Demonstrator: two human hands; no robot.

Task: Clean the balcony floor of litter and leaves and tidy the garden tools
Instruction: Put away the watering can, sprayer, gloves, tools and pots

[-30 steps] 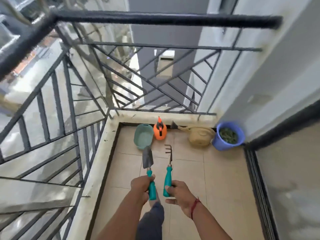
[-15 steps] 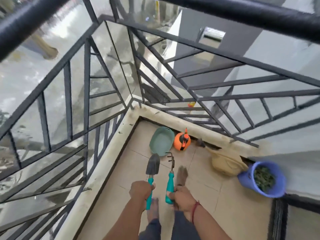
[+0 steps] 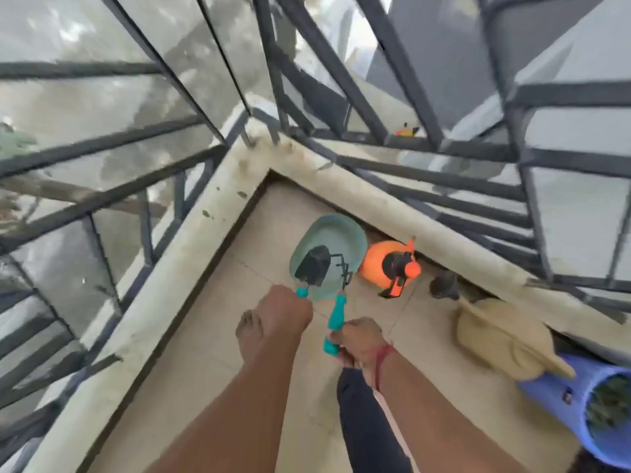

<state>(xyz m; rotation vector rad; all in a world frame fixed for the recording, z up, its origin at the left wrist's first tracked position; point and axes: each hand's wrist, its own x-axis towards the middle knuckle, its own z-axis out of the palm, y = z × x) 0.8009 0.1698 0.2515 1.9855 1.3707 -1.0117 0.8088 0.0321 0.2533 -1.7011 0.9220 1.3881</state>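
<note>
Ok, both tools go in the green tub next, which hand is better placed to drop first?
Left, probably. The left hand holds the trowel with its blade over the green tub; the right hand holds the rake with tines only at the tub's rim.

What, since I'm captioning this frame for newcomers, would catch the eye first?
At centre, the left hand grips a teal-handled trowel and the right hand a matching hand rake, both heads over a green basin in the balcony corner. A bright orange sprayer stands beside the basin; a blue bucket of leaves sits at lower right.
</note>
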